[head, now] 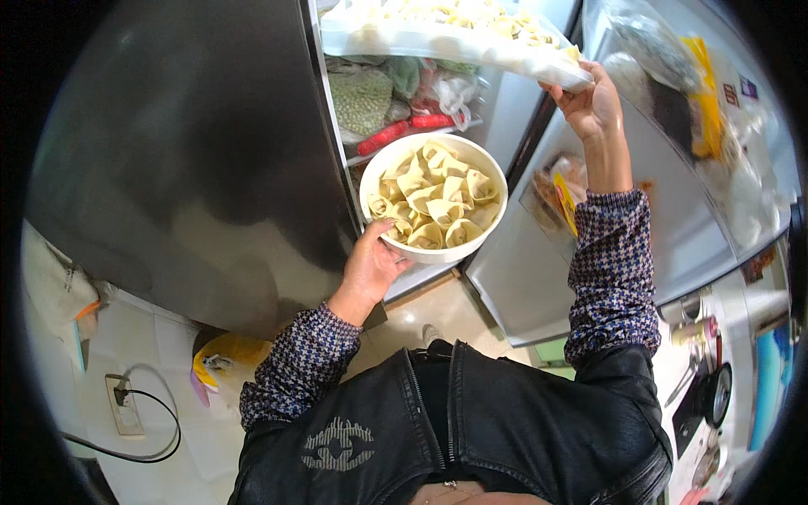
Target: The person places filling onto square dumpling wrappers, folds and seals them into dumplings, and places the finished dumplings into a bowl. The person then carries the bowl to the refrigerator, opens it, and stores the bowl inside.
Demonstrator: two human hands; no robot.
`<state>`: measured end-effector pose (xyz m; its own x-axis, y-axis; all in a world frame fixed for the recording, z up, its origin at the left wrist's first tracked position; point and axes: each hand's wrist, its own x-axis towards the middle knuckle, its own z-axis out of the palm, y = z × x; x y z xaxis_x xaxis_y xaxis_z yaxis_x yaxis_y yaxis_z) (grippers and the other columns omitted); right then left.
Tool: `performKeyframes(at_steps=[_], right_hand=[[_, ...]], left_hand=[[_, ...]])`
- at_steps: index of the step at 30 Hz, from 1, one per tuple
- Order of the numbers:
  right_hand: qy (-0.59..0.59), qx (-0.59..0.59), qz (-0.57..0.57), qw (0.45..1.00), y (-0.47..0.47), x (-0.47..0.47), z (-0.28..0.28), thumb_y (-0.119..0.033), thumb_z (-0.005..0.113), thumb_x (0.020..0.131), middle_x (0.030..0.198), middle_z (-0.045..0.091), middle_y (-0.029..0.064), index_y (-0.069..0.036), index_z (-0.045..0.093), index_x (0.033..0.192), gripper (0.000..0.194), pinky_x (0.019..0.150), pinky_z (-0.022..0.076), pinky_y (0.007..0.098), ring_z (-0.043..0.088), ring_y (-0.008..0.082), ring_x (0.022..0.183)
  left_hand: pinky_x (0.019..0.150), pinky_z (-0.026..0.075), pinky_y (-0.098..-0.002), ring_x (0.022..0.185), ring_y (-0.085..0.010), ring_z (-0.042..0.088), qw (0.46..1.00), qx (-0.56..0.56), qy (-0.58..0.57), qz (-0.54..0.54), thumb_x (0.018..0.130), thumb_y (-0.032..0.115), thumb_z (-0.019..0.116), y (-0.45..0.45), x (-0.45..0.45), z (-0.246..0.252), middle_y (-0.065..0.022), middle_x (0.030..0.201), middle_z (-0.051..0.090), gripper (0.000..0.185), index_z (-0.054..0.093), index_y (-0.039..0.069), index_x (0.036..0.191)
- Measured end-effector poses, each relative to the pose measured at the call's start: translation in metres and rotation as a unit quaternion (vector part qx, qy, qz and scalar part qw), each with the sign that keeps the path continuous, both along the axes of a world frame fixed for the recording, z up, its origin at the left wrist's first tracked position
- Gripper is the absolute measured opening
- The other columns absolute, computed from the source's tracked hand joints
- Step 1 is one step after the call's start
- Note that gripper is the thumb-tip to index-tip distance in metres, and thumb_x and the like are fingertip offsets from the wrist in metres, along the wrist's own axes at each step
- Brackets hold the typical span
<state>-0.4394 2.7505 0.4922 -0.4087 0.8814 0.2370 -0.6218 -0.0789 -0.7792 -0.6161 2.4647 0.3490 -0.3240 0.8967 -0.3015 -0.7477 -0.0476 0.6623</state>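
My left hand point(372, 262) grips the lower left rim of a round white bowl point(442, 254), thumb over the edge and fingers beneath. Folded, uncooked wontons point(435, 192) fill the bowl, which is held in front of the open fridge. Up and to the right, my right hand point(590, 101) holds the right front corner of a white tray point(442, 47) at an upper level of the fridge compartment. More wontons point(461, 12) cover this tray, partly washed out by bright light. Its far side lies beyond the picture's top edge.
Below the tray, a fridge shelf point(435, 136) bears bagged green peas point(360, 98) and red-wrapped sausages point(383, 137). The open fridge door point(669, 189) at right holds bagged food. A dark closed door point(208, 158) stands at left. A wall socket point(124, 404) with a plugged-in cable is at lower left.
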Motion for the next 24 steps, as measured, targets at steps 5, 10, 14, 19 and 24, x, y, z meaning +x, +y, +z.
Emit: performKeyframes(at_steps=[5, 10, 14, 19, 24], right_hand=[[0.002, -0.020, -0.044, 0.999, -0.074, 0.049, 0.010, -0.020, 0.040, 0.090, 0.117, 0.050, 0.0260, 0.012, 0.033, 0.123, 0.046, 0.057, 0.0553, 0.0288, 0.058, 0.0322, 0.096], [-0.002, -0.072, -0.067, 0.995, -0.135, 0.131, -0.036, -0.022, 0.045, 0.088, 0.108, 0.059, 0.0193, 0.007, 0.042, 0.121, 0.044, 0.053, 0.0524, 0.0288, 0.061, 0.0259, 0.087], [0.036, -0.116, -0.079, 0.989, -0.156, 0.190, -0.086, -0.024, 0.049, 0.087, 0.100, 0.063, 0.0154, 0.004, 0.049, 0.115, 0.040, 0.052, 0.0528, 0.0290, 0.063, 0.0210, 0.078], [0.020, -0.140, -0.193, 0.971, -0.235, 0.304, -0.107, -0.029, 0.047, 0.088, 0.091, 0.064, 0.0121, 0.005, 0.050, 0.115, 0.044, 0.045, 0.0505, 0.0237, 0.062, 0.0153, 0.067], [-0.042, -0.166, -0.365, 0.915, -0.317, 0.422, -0.128, -0.032, 0.046, 0.089, 0.091, 0.064, 0.0118, 0.005, 0.051, 0.113, 0.044, 0.045, 0.0500, 0.0217, 0.062, 0.0139, 0.068]], left_hand=[[0.092, 0.040, -0.0430, 0.107, -0.0230, 0.054, 1.000, 0.002, 0.004, -0.028, 0.078, 0.028, 0.063, -0.007, 0.000, 0.025, -0.0068, 0.116, 0.057, 0.046, 0.048, 0.009, 0.118], [0.095, 0.036, -0.0452, 0.113, -0.0258, 0.049, 0.999, -0.020, -0.006, -0.041, 0.077, 0.026, 0.064, -0.008, 0.019, -0.007, -0.0101, 0.122, 0.052, 0.054, 0.044, 0.007, 0.124], [0.106, 0.030, -0.0485, 0.122, -0.0321, 0.041, 1.000, 0.000, -0.001, -0.015, 0.079, 0.028, 0.063, 0.007, 0.024, -0.035, -0.0170, 0.132, 0.044, 0.062, 0.039, 0.004, 0.130], [0.107, 0.023, -0.0549, 0.130, -0.0344, 0.032, 0.998, -0.014, -0.056, 0.007, 0.089, 0.041, 0.049, 0.011, 0.046, -0.052, -0.0131, 0.141, 0.037, 0.060, 0.036, 0.007, 0.136], [0.098, 0.039, -0.0419, 0.117, -0.0252, 0.048, 0.994, -0.056, 0.003, -0.089, 0.082, 0.025, 0.058, 0.032, 0.112, -0.089, -0.0107, 0.131, 0.048, 0.055, 0.042, 0.006, 0.132]])
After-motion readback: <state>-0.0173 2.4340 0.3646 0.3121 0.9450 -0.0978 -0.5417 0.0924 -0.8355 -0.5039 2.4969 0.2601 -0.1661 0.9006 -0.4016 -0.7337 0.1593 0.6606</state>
